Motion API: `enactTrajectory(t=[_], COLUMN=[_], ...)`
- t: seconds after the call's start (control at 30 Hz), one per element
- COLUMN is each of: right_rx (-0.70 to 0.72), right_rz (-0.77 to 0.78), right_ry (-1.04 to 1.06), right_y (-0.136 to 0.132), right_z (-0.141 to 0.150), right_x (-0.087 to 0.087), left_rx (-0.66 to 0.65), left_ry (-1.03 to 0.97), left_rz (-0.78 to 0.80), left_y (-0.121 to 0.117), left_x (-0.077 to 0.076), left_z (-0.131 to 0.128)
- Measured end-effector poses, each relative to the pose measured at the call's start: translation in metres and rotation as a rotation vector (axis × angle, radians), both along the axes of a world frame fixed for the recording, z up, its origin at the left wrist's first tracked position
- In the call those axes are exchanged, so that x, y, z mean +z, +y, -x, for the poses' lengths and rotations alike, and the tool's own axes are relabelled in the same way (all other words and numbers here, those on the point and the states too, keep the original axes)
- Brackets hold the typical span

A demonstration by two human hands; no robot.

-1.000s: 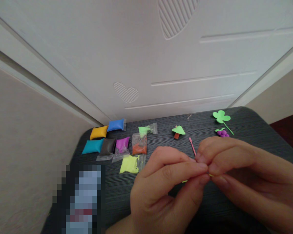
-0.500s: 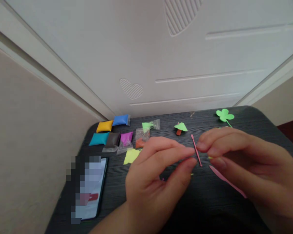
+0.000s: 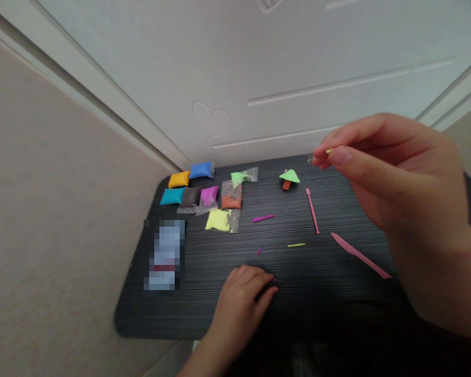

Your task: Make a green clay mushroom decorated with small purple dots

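My right hand (image 3: 400, 173) is raised at the right, its thumb and forefinger pinching a tiny piece of yellow clay (image 3: 329, 151). Low on the dark table, my left hand (image 3: 239, 298) has its thumb and forefinger slightly apart, close to a tiny purple bit (image 3: 275, 279). Beyond it lie another small purple clay piece (image 3: 258, 251), a longer purple clay strip (image 3: 263, 218) and a thin yellow clay strip (image 3: 296, 244). A pink plastic knife (image 3: 360, 255) and a slim pink modelling tool (image 3: 313, 212) rest between the hands.
A small clay figure with a green top and brown stem (image 3: 289, 178) stands near the back. Clay packets, including an opened yellow one (image 3: 218, 220) and a blue one (image 3: 200, 170), cluster at left. A phone (image 3: 165, 255) lies in front of them. A white panel (image 3: 282, 68) rises behind the table.
My hands have moved apart: the left went down to the tabletop, the right rose with the yellow piece. The view has shifted, and the green clover shape is out of sight.
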State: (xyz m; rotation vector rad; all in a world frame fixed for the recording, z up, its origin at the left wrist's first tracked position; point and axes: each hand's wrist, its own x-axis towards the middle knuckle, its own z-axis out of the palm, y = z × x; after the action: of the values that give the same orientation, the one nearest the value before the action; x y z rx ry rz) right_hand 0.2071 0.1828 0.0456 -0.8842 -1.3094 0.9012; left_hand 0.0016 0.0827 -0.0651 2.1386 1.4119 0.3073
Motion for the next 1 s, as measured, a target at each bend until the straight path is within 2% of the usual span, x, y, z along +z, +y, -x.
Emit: enactTrajectory(t=[0.17, 0.33, 0.5, 0.6, 0.7, 0.83, 0.93, 1.0], right_rx=[0.002, -0.001, 0.002, 0.045, 0.197, 0.413, 0.438, 0.439], right_rz=[-0.011, -0.013, -0.012, -0.015, 0.013, 0.038, -0.056, -0.103], right_ry=[-0.010, -0.087, -0.093, -0.299, -0.619, -0.924, -1.122, -1.191], right_y=[-0.001, 0.004, 0.008, 0.015, 0.026, 0.030, 0.022, 0.016], right_z=[-0.008, -0.014, -0.015, -0.017, -0.017, -0.008, -0.001, 0.001], right_x=[0.002, 0.000, -0.004, -0.011, -0.027, -0.063, -0.090, -0.102], left_rx=[0.028, -0.013, 0.005, 0.095, 0.152, 0.191, 0.243, 0.262], left_ry=[0.033, 0.036, -0.116, -0.246, -0.315, -0.340, -0.341, -0.345], left_rz=[-0.039, -0.036, 0.029, 0.053, 0.024, 0.028, 0.068, 0.094], left_y=[0.001, 0.005, 0.022, 0.039, 0.053, 0.058, 0.054, 0.051], left_x=[-0.007, -0.008, 0.007, 0.022, 0.032, 0.029, 0.020, 0.014], left_z=[-0.007, -0.005, -0.004, -0.002, 0.001, 0.006, 0.012, 0.016])
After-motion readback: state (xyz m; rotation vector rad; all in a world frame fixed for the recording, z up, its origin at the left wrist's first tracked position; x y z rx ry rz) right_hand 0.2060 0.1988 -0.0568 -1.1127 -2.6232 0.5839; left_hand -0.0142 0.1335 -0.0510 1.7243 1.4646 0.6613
